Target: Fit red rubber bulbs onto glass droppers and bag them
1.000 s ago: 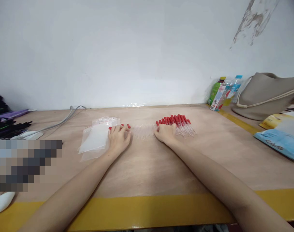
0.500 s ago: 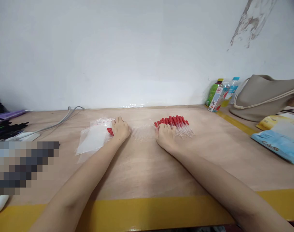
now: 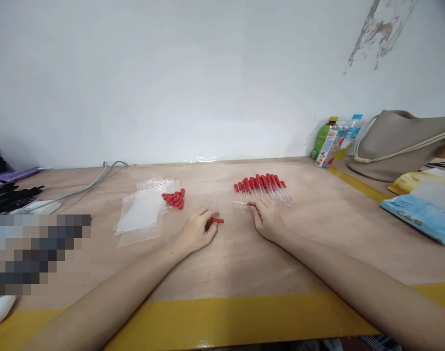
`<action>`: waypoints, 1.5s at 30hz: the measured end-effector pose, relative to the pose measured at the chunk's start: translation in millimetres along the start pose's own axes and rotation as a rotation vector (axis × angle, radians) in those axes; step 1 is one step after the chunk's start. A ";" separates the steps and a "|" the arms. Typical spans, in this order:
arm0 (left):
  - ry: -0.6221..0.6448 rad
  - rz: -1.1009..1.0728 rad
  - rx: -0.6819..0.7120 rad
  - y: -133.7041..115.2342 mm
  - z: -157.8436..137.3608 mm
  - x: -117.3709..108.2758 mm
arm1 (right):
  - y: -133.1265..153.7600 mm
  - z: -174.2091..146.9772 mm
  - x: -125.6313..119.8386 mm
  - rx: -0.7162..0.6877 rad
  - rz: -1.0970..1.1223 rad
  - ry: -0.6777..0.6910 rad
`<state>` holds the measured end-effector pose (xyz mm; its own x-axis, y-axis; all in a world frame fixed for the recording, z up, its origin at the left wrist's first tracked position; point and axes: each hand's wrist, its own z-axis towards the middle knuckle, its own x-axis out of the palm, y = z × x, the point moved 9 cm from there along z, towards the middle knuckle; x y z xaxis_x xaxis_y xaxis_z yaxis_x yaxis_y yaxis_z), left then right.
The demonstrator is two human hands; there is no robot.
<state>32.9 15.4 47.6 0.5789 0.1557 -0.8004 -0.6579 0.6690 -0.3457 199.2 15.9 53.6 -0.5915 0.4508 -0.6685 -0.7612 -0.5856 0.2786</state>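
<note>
My left hand is closed on a red rubber dropper bulb, whose narrow end points right. My right hand pinches a thin clear dropper tube that sticks out to the left. Between and beyond the hands lies a row of bare clear tubes. Loose red bulbs form a small pile behind my left hand. Past my right hand, several droppers with red bulbs on clear tubes lie side by side, bulbs toward the wall.
Clear zip bags lie flat at the left, near a grey cable. Bottles, a grey bag and a blue tissue pack stand or lie at the right. Yellow tape runs along the table's front edge.
My left hand has come from the bulb pile toward me and right with a red bulb. My right hand has moved slightly nearer and right, its tube now lying nearly level.
</note>
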 end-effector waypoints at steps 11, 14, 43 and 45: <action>-0.016 -0.100 -0.061 5.4 4.3 0.8 | 18.1 1.1 5.5 -0.043 0.058 0.086; -0.019 -0.121 -0.075 6.7 3.2 0.6 | 22.8 0.3 6.1 -0.054 0.085 0.076; 0.067 -0.209 0.004 -14.1 0.4 1.5 | 53.4 -4.0 7.2 -0.342 -0.066 0.094; 0.086 -0.206 0.013 -15.1 -0.3 2.9 | 55.7 -4.6 7.7 -0.369 -0.068 0.089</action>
<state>44.4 5.5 50.4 0.6567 -0.0472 -0.7527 -0.5238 0.6896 -0.5002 153.4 -16.3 60.8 -0.5048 0.4464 -0.7389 -0.6418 -0.7665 -0.0246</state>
